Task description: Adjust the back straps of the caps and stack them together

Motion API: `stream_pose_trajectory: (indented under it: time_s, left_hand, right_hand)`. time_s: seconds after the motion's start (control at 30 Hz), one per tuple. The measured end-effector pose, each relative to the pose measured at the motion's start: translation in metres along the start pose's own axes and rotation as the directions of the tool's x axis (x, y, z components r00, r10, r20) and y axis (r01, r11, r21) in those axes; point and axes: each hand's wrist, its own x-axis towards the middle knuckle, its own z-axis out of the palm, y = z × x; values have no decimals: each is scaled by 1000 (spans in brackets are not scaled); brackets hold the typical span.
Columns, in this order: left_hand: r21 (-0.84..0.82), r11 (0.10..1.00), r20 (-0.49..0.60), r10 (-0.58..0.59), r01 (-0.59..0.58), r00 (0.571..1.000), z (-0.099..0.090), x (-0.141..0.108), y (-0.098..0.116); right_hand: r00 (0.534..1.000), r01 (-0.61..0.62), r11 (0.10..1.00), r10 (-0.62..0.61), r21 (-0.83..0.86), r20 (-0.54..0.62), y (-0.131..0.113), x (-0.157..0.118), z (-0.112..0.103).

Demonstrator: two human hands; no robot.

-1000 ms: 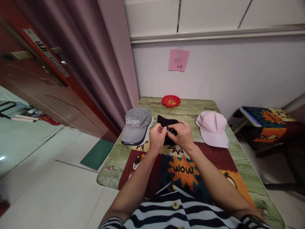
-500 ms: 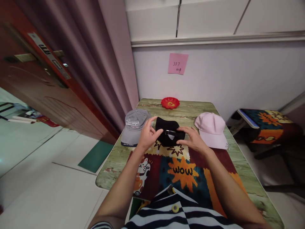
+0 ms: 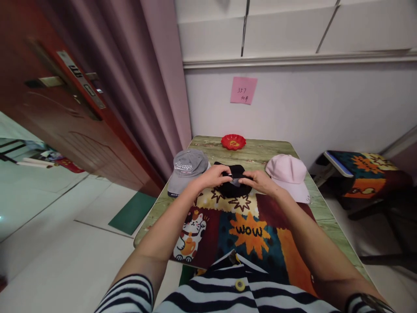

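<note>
A black cap (image 3: 233,190) lies in the middle of the table, its back strap and opening facing me. My left hand (image 3: 216,175) pinches the strap near the buckle from the left. From the right, my right hand (image 3: 256,180) pinches the other part of the strap, thumb and fingers closed. The fingers partly cover the buckle. Left of the black cap sits a grey cap (image 3: 188,168) with white "Always" lettering. To the right is a pale pink cap (image 3: 288,174), its brim pointing toward me.
A red scalloped dish (image 3: 233,141) stands at the table's far edge. A colourful cloth (image 3: 249,230) covers the near part of the wooden-topped table (image 3: 260,148). A pink note (image 3: 243,90) hangs on the wall. At the left is a brown door (image 3: 52,100); a stool (image 3: 368,169) stands at the right.
My hands have moved inward from the cap's sides to its back strap, and their fingers have closed on it. The other caps and the dish stay in place.
</note>
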Motion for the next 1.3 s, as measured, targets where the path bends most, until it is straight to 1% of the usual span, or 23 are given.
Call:
stream_pose_trajectory:
  time_s: [0.07, 0.13, 0.23, 0.3, 0.37, 0.47, 0.53, 0.6, 0.7, 0.8, 0.87, 0.93, 0.97, 1.0, 1.03, 1.07, 1.1, 1.13, 1.2, 1.23, 1.3]
  left_hand:
    - [-128, 990, 5, -55, 55, 998, -1, -6, -6]
    - [-230, 969, 24, -80, 84, 996, -1, -15, -13]
    - [-258, 957, 57, -124, 135, 991, 1, -27, -22]
    - [-214, 965, 45, -143, 149, 989, 2, -33, -26]
    - [-147, 979, 5, -141, 140, 990, 1, -39, -30]
    - [-77, 993, -55, -98, 94, 994, -3, -50, -37]
    - [-83, 995, -71, -61, 56, 996, -3, -57, -43]
    - [-78, 997, -84, -34, 27, 996, -1, -63, -47]
    - [35, 999, -127, 10, -6, 992, 6, -64, -50]
    - [160, 986, -167, 67, -40, 984, 15, -58, -48]
    - [202, 979, -183, 79, -41, 980, 18, -55, -43]
    - [204, 978, -221, 78, -32, 972, 15, -52, -37]
    - [172, 984, -251, 76, -33, 965, 12, -52, -34]
    - [105, 994, -283, 69, -41, 957, 8, -53, -30]
    - [-3, 998, -310, 53, -57, 949, 3, -53, -25]
    - [-146, 986, -334, 25, -78, 942, -3, -54, -21]
    - [-307, 946, -353, -15, -101, 936, -7, -55, -16]
    - [-466, 876, -365, -65, -121, 929, -11, -55, -12]
    - [-717, 677, -381, -177, -169, 908, -12, -53, -6]
    - [-800, 568, -379, -231, -191, 896, -9, -52, -4]
    - [-905, 366, -340, -315, -217, 886, 5, -50, -4]
  right_hand:
    - [999, -47, 993, 45, -112, -20, -4, 1, -1]
    - [996, -75, 977, 65, -201, -59, -10, 0, 2]
    - [993, -99, 956, 77, -275, -90, -17, -2, 14]
    - [993, -107, 965, 92, -238, -74, -20, -5, 21]
    - [995, -85, 991, 79, -107, -66, -19, -10, 24]
    - [991, -45, 990, 61, 132, -123, -6, -24, 16]
    - [983, -62, 981, 92, 186, -158, 8, -37, 9]
    - [983, -83, 987, 104, 139, -151, 21, -50, 4]
    - [987, -81, 997, 80, -6, -143, 31, -62, 7]
    - [989, -55, 989, 36, -134, -143, 31, -60, 15]
    - [995, -5, 989, -10, -151, -101, 28, -54, 17]
    - [997, 32, 995, -38, -92, -61, 24, -47, 13]
    - [998, 35, 999, -36, -26, -50, 21, -43, 7]
    - [999, 24, 997, -21, 67, -46, 18, -41, 1]
    - [999, 2, 983, 6, 181, -45, 14, -39, -7]
    - [998, -23, 952, 40, 306, -49, 10, -37, -14]
    - [996, -44, 903, 75, 427, -55, 5, -35, -21]
    - [992, -55, 841, 107, 539, -65, 1, -33, -26]
    - [979, -49, 687, 177, 725, -102, -8, -29, -27]
    - [968, -40, 595, 222, 802, -116, -12, -26, -23]
    - [936, -29, 392, 333, 919, -113, -16, -19, -5]
